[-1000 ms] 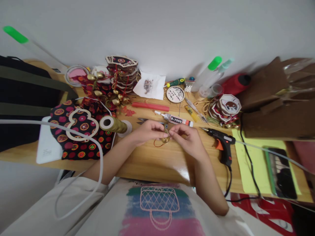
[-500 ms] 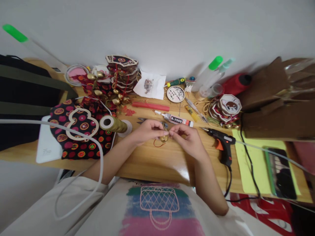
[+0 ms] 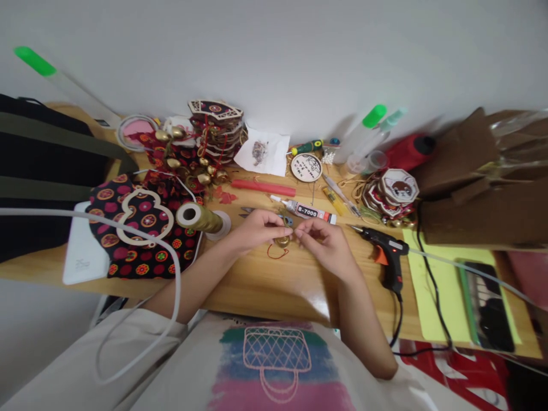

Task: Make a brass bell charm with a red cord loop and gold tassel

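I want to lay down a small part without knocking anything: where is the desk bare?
The widest bare patch of desk lies between left forearm and right forearm, this side of the red cord loop. A narrower one separates right forearm from glue gun. Crowded: around the glue tube and red strip; back left, around the gold bells.

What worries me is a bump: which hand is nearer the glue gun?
Right. The right hand is just left of the glue gun, with no contact visible. The left hand is farther left, beyond the right hand, at the gold bell.
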`<control>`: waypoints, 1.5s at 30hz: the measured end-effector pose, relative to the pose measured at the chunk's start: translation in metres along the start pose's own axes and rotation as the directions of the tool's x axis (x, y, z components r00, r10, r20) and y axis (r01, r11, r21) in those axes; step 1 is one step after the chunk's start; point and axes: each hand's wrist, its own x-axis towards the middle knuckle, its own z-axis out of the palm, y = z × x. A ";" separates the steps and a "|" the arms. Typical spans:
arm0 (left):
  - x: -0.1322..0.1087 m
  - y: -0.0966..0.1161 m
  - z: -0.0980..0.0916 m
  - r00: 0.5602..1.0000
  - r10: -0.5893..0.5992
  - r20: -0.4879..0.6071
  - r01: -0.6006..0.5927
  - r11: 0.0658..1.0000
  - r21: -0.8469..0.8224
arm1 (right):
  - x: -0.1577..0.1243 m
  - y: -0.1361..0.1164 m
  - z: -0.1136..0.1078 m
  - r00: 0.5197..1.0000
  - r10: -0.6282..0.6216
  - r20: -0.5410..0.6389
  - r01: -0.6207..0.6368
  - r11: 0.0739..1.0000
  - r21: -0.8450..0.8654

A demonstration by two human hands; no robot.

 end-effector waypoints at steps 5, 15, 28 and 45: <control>0.001 -0.001 0.001 1.000 0.015 0.010 -0.015 0.998 0.057 | 0.001 -0.002 0.001 0.999 0.036 0.011 -0.037 0.995 0.088; -0.002 0.019 0.004 0.962 0.274 -0.018 -0.219 0.805 0.552 | 0.003 -0.007 0.001 0.992 0.125 -0.023 -0.117 0.970 0.214; 0.008 0.024 0.001 1.000 -0.003 0.017 -0.008 0.799 0.602 | 0.011 0.004 0.010 0.964 0.265 -0.022 -0.248 0.925 0.289; -0.008 0.020 0.011 0.990 -0.136 -0.028 0.139 0.960 0.243 | -0.003 0.007 0.019 0.981 0.176 -0.078 -0.158 0.968 0.197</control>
